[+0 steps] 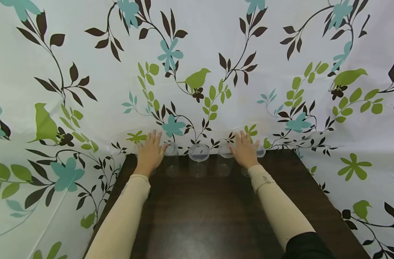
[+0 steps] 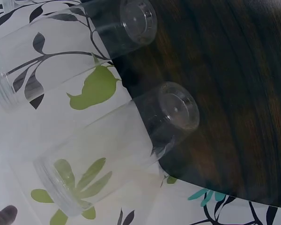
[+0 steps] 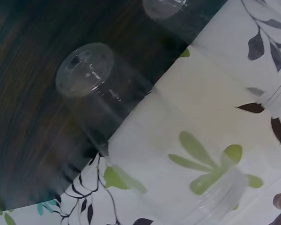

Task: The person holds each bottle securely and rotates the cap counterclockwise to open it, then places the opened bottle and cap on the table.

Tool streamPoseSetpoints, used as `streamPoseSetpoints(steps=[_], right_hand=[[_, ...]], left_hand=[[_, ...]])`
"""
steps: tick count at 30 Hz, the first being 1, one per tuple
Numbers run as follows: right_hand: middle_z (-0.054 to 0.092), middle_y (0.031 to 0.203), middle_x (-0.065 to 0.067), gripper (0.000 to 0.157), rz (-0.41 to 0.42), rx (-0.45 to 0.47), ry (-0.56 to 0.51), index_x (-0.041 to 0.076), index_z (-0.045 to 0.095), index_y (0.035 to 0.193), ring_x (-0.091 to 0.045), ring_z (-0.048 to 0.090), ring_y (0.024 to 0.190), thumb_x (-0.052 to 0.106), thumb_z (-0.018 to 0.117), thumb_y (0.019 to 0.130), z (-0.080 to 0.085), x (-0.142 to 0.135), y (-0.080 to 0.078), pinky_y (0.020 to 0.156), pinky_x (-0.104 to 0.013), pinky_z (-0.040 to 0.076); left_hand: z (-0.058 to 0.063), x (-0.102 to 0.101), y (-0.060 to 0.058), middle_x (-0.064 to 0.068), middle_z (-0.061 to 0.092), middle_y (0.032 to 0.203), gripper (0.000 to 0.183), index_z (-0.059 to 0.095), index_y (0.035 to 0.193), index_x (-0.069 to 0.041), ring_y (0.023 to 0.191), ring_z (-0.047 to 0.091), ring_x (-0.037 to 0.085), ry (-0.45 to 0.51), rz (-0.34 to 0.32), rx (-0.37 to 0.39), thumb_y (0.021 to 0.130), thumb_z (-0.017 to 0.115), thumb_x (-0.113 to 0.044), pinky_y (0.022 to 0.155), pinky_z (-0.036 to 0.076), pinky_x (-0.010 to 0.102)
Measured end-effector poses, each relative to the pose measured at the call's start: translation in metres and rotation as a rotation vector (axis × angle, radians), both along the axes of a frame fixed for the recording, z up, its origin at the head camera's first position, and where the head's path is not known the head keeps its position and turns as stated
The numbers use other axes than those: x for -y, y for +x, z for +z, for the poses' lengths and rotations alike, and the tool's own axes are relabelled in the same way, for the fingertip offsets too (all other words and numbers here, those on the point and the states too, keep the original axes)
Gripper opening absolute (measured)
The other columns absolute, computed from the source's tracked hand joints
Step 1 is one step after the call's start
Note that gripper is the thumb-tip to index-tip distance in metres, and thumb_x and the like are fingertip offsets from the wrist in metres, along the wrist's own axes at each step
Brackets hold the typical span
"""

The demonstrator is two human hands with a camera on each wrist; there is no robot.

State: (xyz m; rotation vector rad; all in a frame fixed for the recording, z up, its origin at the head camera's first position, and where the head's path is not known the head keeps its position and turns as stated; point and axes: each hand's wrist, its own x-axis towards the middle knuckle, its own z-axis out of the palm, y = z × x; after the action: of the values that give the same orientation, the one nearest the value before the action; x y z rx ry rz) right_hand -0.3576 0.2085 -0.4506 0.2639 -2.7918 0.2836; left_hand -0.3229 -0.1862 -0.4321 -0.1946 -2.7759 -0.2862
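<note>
Several clear plastic jars stand upright in a row along the far edge of the dark table. The middle jar (image 1: 198, 163) shows fully, with one jar (image 1: 172, 162) to its left and another jar (image 1: 224, 163) to its right. My left hand (image 1: 150, 154) has its fingers extended over the left end jar (image 2: 98, 154), mostly hidden in the head view. At the other end, my right hand (image 1: 244, 151) is spread above the right end jar (image 3: 86, 70), partly covering it. Neither hand is curled round a jar.
Behind the row, a white sheet (image 1: 113, 82) printed with leaves, flowers and birds hangs as a backdrop and continues on both sides. The dark wooden table (image 1: 197, 216) extends toward me between my forearms.
</note>
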Motion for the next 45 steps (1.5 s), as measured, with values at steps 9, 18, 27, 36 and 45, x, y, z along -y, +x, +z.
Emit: streamPoseSetpoints(steps=[9,18,27,36,45], right_hand=[[0.031,0.159,-0.028,0.055,-0.081,-0.051,-0.018,-0.002,0.048,0.146,-0.049,0.019,0.149,0.031,0.056,0.103,-0.005,-0.026,0.003,0.107,-0.081,0.007],[0.026,0.158,-0.033,0.051,-0.189,-0.056,-0.134,-0.007,0.05,0.141,-0.053,0.016,0.147,0.025,0.057,0.102,-0.023,-0.047,0.012,0.1,-0.085,0.017],[0.036,0.151,-0.033,0.048,-0.205,-0.112,-0.199,-0.005,0.049,0.139,-0.053,0.03,0.141,0.018,0.063,0.1,-0.038,-0.053,0.019,0.074,-0.074,0.048],[0.047,0.133,-0.034,0.046,-0.209,-0.255,-0.244,-0.008,0.059,0.126,-0.054,0.043,0.121,0.02,0.074,0.092,-0.044,-0.052,0.027,0.067,-0.067,0.05],[0.046,0.131,-0.033,0.054,-0.244,-0.112,-0.324,-0.005,0.055,0.133,-0.05,0.042,0.113,0.029,0.069,0.094,-0.029,-0.037,0.063,0.067,-0.065,0.049]], left_hand=[[-0.013,0.013,0.007,0.022,0.05,0.147,0.038,0.06,0.131,-0.001,0.131,0.05,0.041,0.093,-0.03,-0.294,0.099,0.063,-0.019,0.099,0.042,0.067],[-0.028,0.02,0.024,0.017,0.068,0.101,0.009,0.07,0.098,-0.001,0.088,0.064,0.037,0.165,-0.077,-0.421,0.094,0.064,-0.007,0.068,0.054,0.052],[-0.05,0.015,0.045,0.01,0.07,0.082,0.011,0.072,0.097,-0.007,0.06,0.059,0.024,0.233,-0.085,-0.336,0.096,0.061,-0.009,0.05,0.049,0.045],[-0.074,0.003,0.063,0.002,0.067,0.074,0.009,0.073,0.098,-0.009,0.054,0.048,0.013,0.262,-0.119,-0.242,0.094,0.065,-0.01,0.048,0.043,0.035],[-0.108,-0.025,0.083,-0.006,0.071,0.089,0.01,0.072,0.103,-0.017,0.067,0.058,0.007,0.221,-0.257,0.021,0.095,0.066,-0.014,0.06,0.05,0.033]])
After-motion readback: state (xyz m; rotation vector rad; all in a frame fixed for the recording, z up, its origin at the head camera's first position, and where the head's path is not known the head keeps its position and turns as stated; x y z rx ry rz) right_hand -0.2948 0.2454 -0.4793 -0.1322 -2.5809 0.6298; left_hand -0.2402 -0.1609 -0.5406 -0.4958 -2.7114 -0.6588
